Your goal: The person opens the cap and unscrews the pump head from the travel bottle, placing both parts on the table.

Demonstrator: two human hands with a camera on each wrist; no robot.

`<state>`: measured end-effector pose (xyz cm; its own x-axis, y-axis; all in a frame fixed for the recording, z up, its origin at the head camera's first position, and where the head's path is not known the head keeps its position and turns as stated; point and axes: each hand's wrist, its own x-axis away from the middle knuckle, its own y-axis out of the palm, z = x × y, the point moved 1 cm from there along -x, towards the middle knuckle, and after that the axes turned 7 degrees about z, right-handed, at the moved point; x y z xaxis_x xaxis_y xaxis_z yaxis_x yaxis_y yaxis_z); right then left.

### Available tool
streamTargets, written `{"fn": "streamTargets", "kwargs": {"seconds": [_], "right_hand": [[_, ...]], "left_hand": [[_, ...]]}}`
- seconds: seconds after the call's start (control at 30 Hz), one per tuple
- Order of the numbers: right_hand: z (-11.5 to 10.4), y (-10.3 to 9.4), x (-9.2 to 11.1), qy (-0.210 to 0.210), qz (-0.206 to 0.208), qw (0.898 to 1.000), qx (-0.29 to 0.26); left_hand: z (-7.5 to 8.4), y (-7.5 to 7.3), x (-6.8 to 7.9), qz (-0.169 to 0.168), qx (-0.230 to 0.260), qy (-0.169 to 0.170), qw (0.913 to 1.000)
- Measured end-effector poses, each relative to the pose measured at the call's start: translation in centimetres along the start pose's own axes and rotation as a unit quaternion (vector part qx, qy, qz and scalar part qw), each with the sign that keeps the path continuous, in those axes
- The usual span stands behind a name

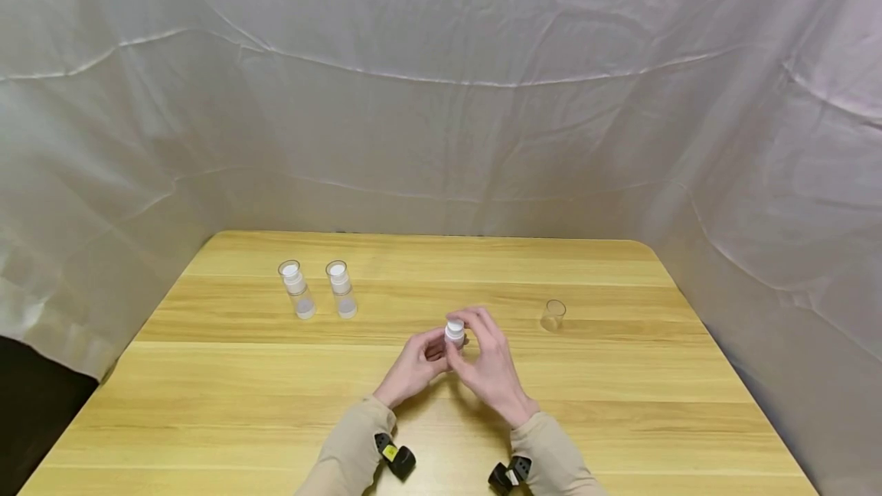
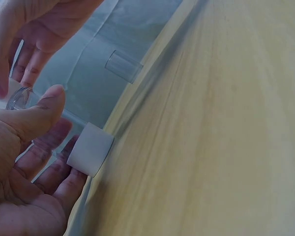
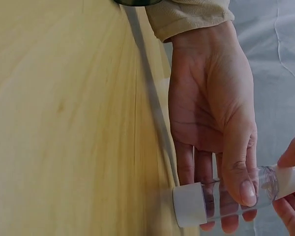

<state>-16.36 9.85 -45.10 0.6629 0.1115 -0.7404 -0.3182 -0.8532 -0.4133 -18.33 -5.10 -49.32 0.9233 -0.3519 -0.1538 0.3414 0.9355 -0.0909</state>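
In the head view, you have a clear bottle (image 1: 454, 340) with a white top (image 1: 455, 325) between your 2 hands, at the middle of the wooden table (image 1: 207, 404). Your left hand (image 1: 416, 366) grips the body from the side, and your right hand (image 1: 488, 364) pinches the top with thumb and fingers. To the left, well apart from your hands, the outer bottle (image 1: 297, 289) and the inner bottle (image 1: 341, 291) stand upright near each other, 2 in all. On the other side, 1 clear cup (image 1: 553, 316) stands on the table. A pale curtain (image 1: 441, 113) hangs behind.

In the left wrist view, your left thumb and fingers wrap the clear body, above its white base (image 2: 91, 150). Your right fingers hold the top, partly cut off by the frame. The clear cup stands farther back.

In the right wrist view, your left thumb lies across the clear body, fingers behind it. Your right fingers grasp the white top at the edge of the frame.
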Motion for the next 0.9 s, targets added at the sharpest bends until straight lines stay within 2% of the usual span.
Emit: {"fn": "streamTargets", "kwargs": {"seconds": [0.23, 0.5, 0.73, 0.9], "right_hand": [[0.0, 0.08, -0.02, 0.023, -0.004, 1.0, 0.007], [-0.36, 0.27, -0.49, 0.015, 0.008, 1.0, 0.023], [-0.31, -0.05, -0.93, 0.038, -0.021, 0.999, 0.006], [-0.19, -0.24, -0.88, 0.05, -0.045, 0.998, -0.015]], "left_hand": [[-0.01, 0.05, -0.09, -0.001, 0.004, -0.001, 1.0], [0.13, 0.11, 0.07, 0.007, -0.006, -0.008, 0.9999], [0.17, 0.08, -0.01, 0.004, -0.007, -0.015, 0.9998], [0.12, 0.03, -0.04, -0.001, -0.008, -0.004, 1.0]]}}
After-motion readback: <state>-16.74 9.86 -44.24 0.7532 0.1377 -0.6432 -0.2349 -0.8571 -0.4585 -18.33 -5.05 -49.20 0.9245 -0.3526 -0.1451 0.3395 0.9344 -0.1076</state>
